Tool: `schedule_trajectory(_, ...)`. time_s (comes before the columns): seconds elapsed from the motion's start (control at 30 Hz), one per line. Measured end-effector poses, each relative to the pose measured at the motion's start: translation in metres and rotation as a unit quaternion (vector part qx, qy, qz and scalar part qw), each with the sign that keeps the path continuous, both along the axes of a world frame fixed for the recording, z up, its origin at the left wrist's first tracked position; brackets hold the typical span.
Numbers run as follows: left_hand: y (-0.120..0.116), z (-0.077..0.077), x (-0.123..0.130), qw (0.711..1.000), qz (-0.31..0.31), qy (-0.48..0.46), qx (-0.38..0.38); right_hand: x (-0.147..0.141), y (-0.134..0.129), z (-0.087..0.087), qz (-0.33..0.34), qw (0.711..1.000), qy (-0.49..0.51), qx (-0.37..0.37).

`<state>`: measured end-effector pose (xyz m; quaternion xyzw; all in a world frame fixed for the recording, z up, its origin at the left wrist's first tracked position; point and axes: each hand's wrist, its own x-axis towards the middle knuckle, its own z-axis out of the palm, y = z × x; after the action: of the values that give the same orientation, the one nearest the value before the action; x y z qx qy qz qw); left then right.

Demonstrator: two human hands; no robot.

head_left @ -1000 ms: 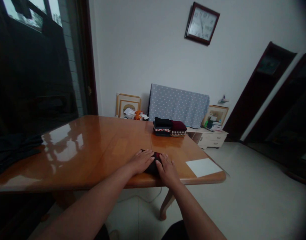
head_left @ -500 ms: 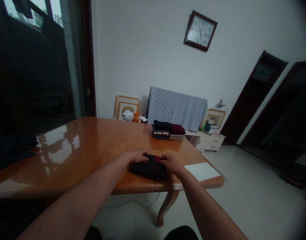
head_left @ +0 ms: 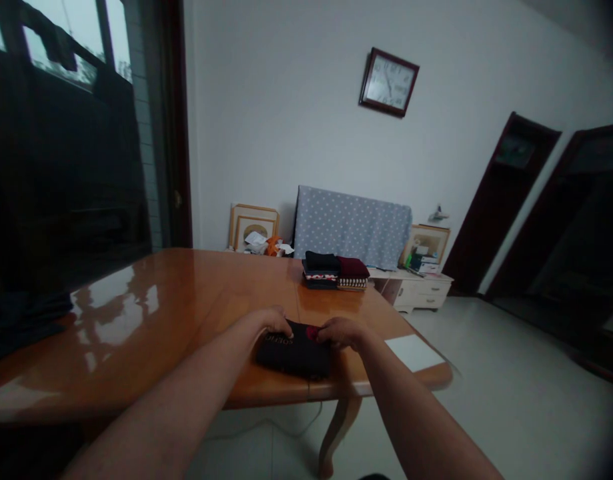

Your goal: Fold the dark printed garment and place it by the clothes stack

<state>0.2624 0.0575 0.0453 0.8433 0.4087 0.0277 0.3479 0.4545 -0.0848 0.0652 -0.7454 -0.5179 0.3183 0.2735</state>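
Note:
A folded black garment [head_left: 296,353] with a red patch and some lettering lies near the front edge of the wooden table [head_left: 226,287]. My left hand [head_left: 276,321] grips its far left corner, thumb on top. At the far right corner, beside the red patch, my right hand [head_left: 336,331] has its fingers closed on the cloth. The undersides of the fingers are hidden. Farther back stand two neat piles of folded clothes, one dark [head_left: 320,270] and one topped with maroon [head_left: 353,270].
A white sheet [head_left: 415,353] lies at the table's right corner. Dark cloth [head_left: 26,323] rests at the left edge. Behind the table are a polka-dot cover [head_left: 353,223], a low white cabinet [head_left: 425,292] and picture frames.
The view has tilted up slightly. Both hands still hold the black garment, which now lies flatter, with its lettering more visible.

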Motion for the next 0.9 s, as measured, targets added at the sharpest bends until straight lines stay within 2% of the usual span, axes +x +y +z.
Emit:
schedule_trajectory(0.1,-0.005,0.003,-0.003,1.000,-0.001,-0.019,-0.008,0.000,-0.001,0.000,0.050,0.997,0.033,-0.049)
schedule_trajectory(0.17,-0.011,0.005,-0.008,0.999,-0.010,-0.045,-0.007,0.000,-0.005,-0.001,0.066,0.996,0.050,-0.044)
schedule_trajectory(0.27,-0.019,0.014,-0.018,0.996,-0.030,-0.090,0.006,0.001,-0.016,0.000,0.079,0.993,0.083,0.000)
schedule_trajectory(0.37,-0.026,0.029,-0.027,0.988,-0.051,-0.141,0.035,0.001,-0.024,0.009,0.078,0.992,0.074,0.063)
schedule_trajectory(0.43,-0.032,0.041,-0.032,0.979,-0.051,-0.177,0.088,-0.002,-0.025,0.018,0.068,0.990,0.040,0.121)
schedule_trajectory(0.53,-0.046,0.051,-0.038,0.939,-0.036,-0.205,0.274,-0.014,-0.026,0.025,0.042,0.969,-0.083,0.229)
schedule_trajectory(0.6,-0.058,0.046,-0.043,0.901,-0.041,-0.192,0.388,-0.026,-0.030,0.017,0.008,0.935,-0.209,0.287)
schedule_trajectory(0.67,-0.071,0.032,-0.051,0.885,-0.060,-0.165,0.431,-0.038,-0.039,-0.001,-0.016,0.897,-0.308,0.315)
schedule_trajectory(0.73,-0.083,0.012,-0.062,0.884,-0.083,-0.145,0.437,-0.049,-0.052,-0.024,-0.006,0.879,-0.355,0.318)
schedule_trajectory(0.8,-0.092,-0.006,-0.074,0.888,-0.106,-0.136,0.426,-0.055,-0.066,-0.044,0.021,0.873,-0.368,0.319)
schedule_trajectory(0.9,-0.101,-0.022,-0.090,0.895,-0.126,-0.134,0.406,-0.058,-0.087,-0.061,0.057,0.871,-0.358,0.331)
